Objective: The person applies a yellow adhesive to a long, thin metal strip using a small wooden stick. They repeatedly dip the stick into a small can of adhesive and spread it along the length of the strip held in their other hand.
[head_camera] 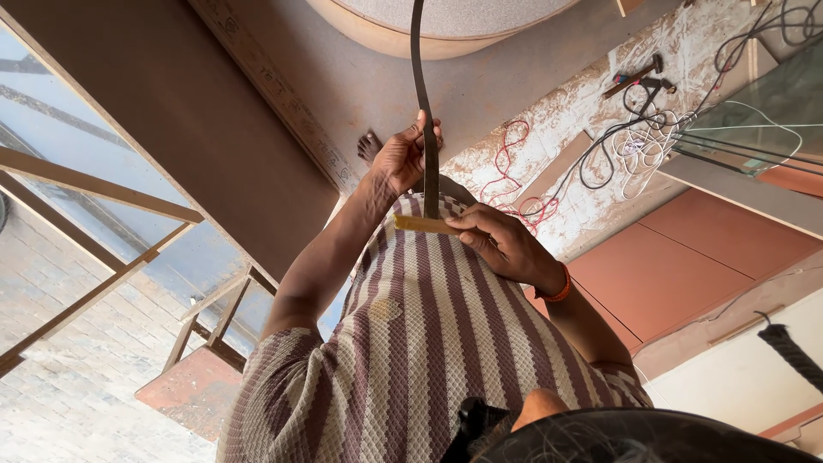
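Our left hand (403, 159) is clamped on the long dark flexible strip (420, 77), which runs away from us; our right hand (501, 244) pinches a small yellowish wooden block (422, 225) across its near end.

floor (514, 94) | dusty | cables (639, 150), red cord (514, 171), hammer (634, 77)

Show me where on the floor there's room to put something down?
Bare floor lies between the long brown board and the round tabletop, past the left hand gripping the dark strip. Crowded: the tangled cables and hammer to the right.
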